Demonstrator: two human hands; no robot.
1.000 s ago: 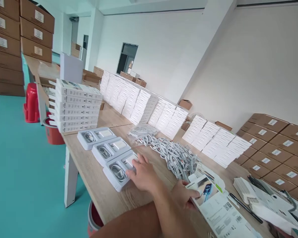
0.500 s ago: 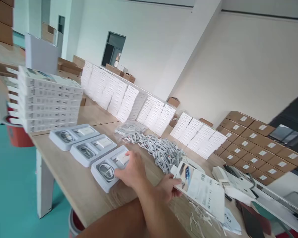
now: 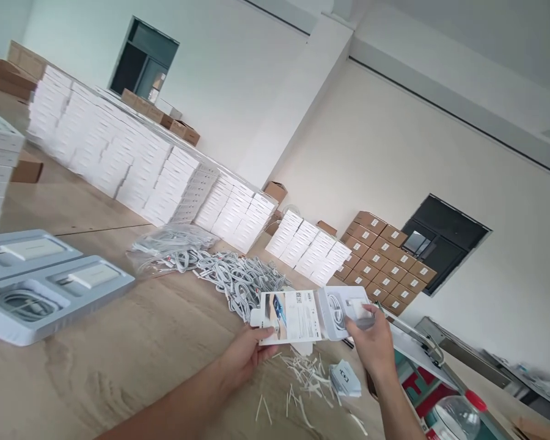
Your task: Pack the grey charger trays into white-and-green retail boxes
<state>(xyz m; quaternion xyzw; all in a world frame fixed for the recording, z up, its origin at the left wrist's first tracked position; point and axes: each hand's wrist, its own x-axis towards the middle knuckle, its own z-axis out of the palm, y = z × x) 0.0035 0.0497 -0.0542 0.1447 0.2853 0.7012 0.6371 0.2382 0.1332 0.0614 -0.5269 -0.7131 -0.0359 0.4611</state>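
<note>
My left hand [image 3: 253,353] is closed on the left end of a flat white printed box sleeve [image 3: 296,318]. My right hand [image 3: 371,335] grips a pale tray [image 3: 337,318] that holds a coiled white cable and a white charger. The tray's left end meets the sleeve's right end; whether part of it is inside is hidden. Two similar filled trays [image 3: 80,300] lie on the table at the left. Behind my hands is a heap of grey-white cables [image 3: 241,275].
Stacks of white boxes [image 3: 119,150] line the table's back. Paper strips [image 3: 309,376] and a small pile of cards [image 3: 345,377] lie near my hands. A red-capped bottle [image 3: 456,415] stands at lower right. Brown cartons [image 3: 380,256] are stacked beyond.
My right hand has lifted the nearest tray from the table and carried it right, to the sleeve's far end. The view has turned right. My left hand still holds the sleeve.
</note>
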